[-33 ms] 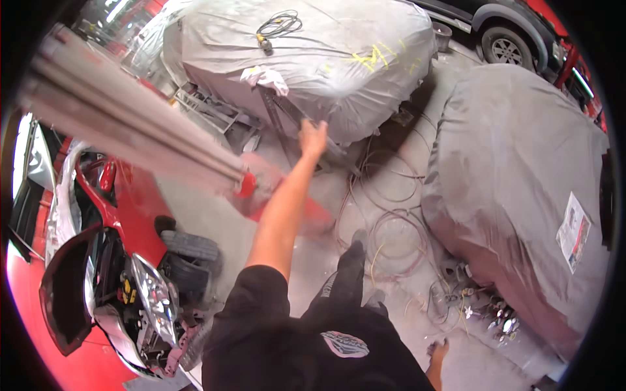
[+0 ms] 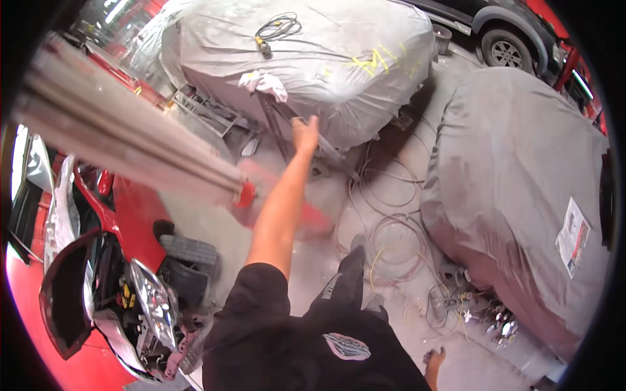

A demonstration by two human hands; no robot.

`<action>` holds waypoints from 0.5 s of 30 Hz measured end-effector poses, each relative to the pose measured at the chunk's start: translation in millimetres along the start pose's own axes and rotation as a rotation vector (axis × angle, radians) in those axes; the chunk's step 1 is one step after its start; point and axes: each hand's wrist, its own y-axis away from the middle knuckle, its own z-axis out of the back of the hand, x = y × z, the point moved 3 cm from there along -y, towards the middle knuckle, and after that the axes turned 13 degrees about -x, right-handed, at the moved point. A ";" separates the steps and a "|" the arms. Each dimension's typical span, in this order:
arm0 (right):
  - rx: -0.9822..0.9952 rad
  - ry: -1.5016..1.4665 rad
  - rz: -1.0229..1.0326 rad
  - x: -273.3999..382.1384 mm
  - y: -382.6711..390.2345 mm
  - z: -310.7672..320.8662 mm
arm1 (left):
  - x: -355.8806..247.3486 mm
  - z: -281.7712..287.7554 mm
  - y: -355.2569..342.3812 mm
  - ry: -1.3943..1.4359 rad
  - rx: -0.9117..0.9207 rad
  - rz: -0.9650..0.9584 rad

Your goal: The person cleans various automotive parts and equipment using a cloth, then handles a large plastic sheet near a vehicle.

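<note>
My left hand (image 2: 304, 135) reaches forward, closed round a dark metal stand (image 2: 272, 124) with a white rag (image 2: 263, 85) draped on its top. Just left of that arm, a pale, see-through blurred column (image 2: 137, 140) runs diagonally down to a red base (image 2: 306, 215). My right hand (image 2: 434, 358) hangs low at the right of my body, fingers loosely bent and apart, with nothing visible in it, near tangled hoses and small fittings (image 2: 450, 306) on the floor.
Covered cars stand ahead (image 2: 339, 39) and at the right (image 2: 502, 150), the farther with a coiled cable (image 2: 277, 29) on top. A partly dismantled red car (image 2: 134, 231) and black tyres (image 2: 192, 251) are at left. Coiled hoses (image 2: 398, 215) lie on the floor. A dark vehicle (image 2: 486, 19) stands behind.
My left hand has shifted slightly left and up in the picture along with the stand. My right hand sits a little lower. The surroundings shift slightly with the view.
</note>
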 end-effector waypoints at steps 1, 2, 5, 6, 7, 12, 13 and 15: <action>-0.062 0.045 -0.045 -3.9 25.7 0.4 | 11.6 -6.0 -40.9 -0.025 -0.117 0.056; -0.035 0.148 -0.117 0.4 57.4 -13.7 | 35.9 5.1 -92.8 -0.089 -0.194 0.215; 0.048 0.193 -0.108 17.7 101.4 -43.5 | -7.1 -27.6 -122.0 0.195 -0.118 0.738; 0.036 0.192 -0.112 28.3 102.5 -56.9 | 24.6 -52.6 -155.2 0.188 -0.013 0.726; 0.103 0.216 0.002 46.2 105.2 -77.9 | 17.7 -62.5 -160.2 0.264 -0.078 0.676; 0.302 0.284 0.438 197.9 146.5 -186.8 | 51.6 -60.5 -198.5 0.281 -0.475 0.672; 0.315 0.278 0.522 231.5 150.9 -200.4 | 59.8 -63.1 -194.9 0.285 -0.478 0.683; 0.350 0.280 0.596 283.9 163.8 -227.0 | 66.7 -55.3 -193.2 0.009 -0.321 0.317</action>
